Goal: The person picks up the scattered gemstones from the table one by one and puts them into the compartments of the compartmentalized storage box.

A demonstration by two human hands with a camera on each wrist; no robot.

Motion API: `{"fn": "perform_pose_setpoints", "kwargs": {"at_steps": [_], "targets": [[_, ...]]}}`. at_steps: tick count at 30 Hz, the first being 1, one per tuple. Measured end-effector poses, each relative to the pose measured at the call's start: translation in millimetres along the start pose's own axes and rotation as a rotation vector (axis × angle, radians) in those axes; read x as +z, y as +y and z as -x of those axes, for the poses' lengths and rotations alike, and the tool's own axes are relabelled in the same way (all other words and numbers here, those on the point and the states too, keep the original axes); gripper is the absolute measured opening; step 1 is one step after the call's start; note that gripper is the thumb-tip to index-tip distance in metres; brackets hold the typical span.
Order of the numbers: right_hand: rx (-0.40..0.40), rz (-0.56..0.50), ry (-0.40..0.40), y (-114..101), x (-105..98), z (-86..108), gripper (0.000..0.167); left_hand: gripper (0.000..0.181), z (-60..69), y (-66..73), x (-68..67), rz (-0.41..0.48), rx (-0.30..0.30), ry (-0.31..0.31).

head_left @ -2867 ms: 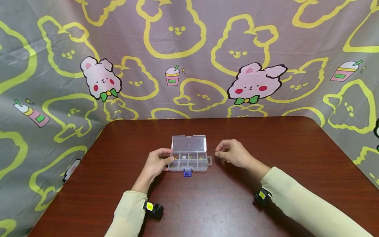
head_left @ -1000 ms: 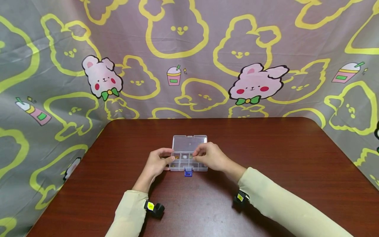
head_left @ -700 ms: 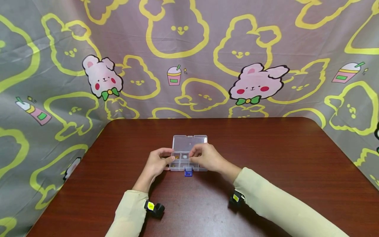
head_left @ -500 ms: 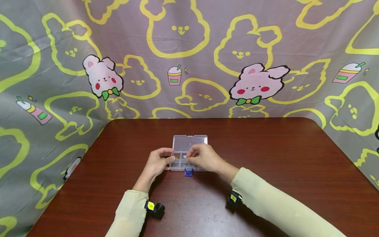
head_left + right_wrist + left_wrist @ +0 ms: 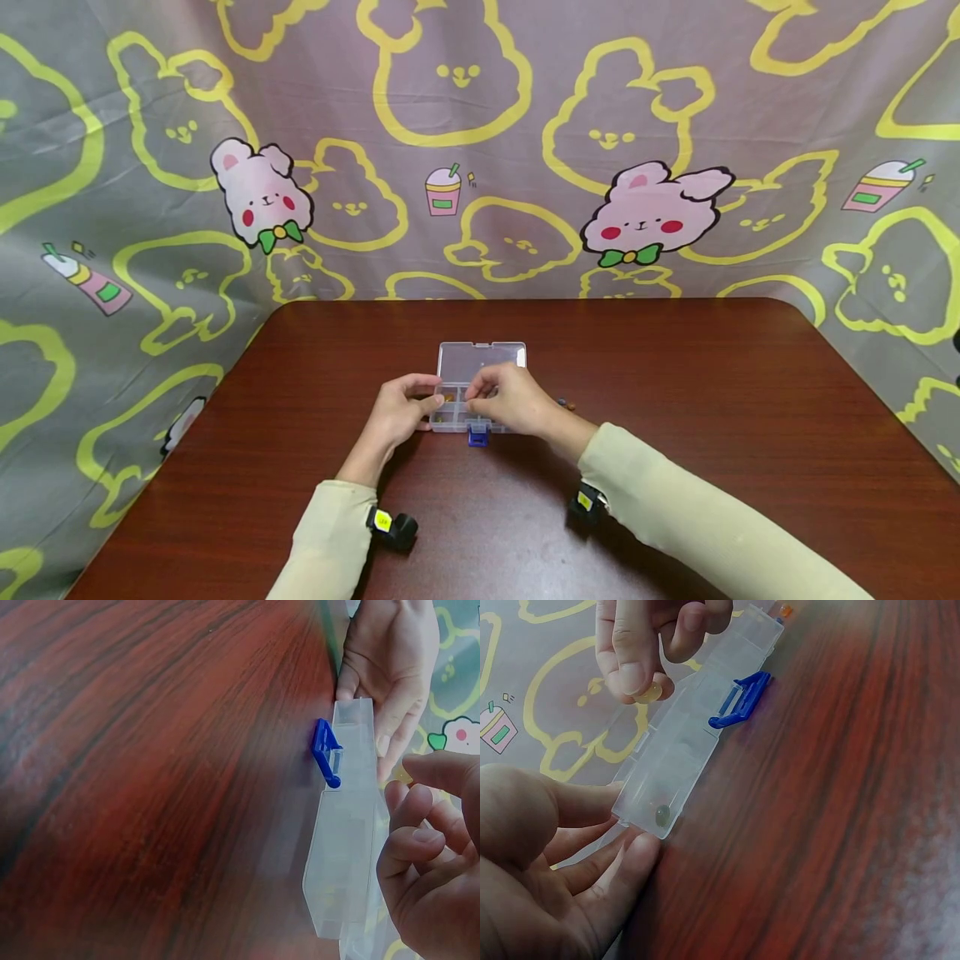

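Note:
A clear plastic compartment box [image 5: 444, 426] stands on the table with its lid [image 5: 480, 360] raised at the back and its blue latch [image 5: 477, 437] hanging in front. My left hand [image 5: 401, 408] grips the box's left end between thumb and fingers. Over the middle compartments, my right hand [image 5: 513, 402] pinches a small yellowish see-through bead [image 5: 651, 693], seen best in the left wrist view. A dark green bead [image 5: 663, 816] lies in the front left compartment, and orange pieces [image 5: 448, 398] lie behind it. The right hand hides the right-hand compartments in the head view.
A few small loose beads [image 5: 566, 406], bluish and orange, lie on the brown table [image 5: 675, 375] to the right of the box, by my right wrist. A patterned curtain [image 5: 495, 167] hangs behind the table.
My right hand has come from the loose beads at the right to over the box, then slid left across its compartments. My left hand keeps its grip on the box.

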State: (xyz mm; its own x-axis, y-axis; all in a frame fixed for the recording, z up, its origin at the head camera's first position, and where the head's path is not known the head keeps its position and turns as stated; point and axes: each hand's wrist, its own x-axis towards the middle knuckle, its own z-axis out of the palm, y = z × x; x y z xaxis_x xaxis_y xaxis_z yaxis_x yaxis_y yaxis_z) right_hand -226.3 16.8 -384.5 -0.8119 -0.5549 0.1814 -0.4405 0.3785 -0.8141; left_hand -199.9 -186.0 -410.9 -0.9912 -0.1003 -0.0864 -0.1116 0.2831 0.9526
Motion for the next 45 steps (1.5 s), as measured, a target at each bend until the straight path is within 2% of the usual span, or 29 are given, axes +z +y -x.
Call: {"fn": "perform_pose_setpoints", "kwargs": {"at_steps": [12, 17, 27, 31, 37, 45], "targets": [[0.003, -0.004, -0.008, -2, -2, 1.3, 0.004, 0.029, -0.7, -1.8, 0.6, 0.011, -0.003, 0.004], [0.018, 0.03, 0.011, 1, -7, 4.4, 0.006, 0.028, -0.6, -1.7, 1.6, 0.009, -0.001, 0.003], [0.042, 0.014, 0.062, 17, -36, 19.5, 0.004, 0.03, 0.9, 0.1, 0.5, 0.01, -0.001, 0.004], [0.083, -0.017, 0.085, 24, -48, 27.9, 0.004, 0.03, 1.0, -0.1, 0.0, 0.001, -0.005, 0.003], [0.145, 0.023, 0.127, 38, -66, 38.6, 0.004, 0.029, 1.4, 0.7, 0.1, -0.008, -0.012, 0.008], [0.186, 0.027, 0.113, 53, -83, 52.1, 0.006, 0.029, 0.8, 0.5, 0.6, -0.013, -0.008, 0.007]]}}
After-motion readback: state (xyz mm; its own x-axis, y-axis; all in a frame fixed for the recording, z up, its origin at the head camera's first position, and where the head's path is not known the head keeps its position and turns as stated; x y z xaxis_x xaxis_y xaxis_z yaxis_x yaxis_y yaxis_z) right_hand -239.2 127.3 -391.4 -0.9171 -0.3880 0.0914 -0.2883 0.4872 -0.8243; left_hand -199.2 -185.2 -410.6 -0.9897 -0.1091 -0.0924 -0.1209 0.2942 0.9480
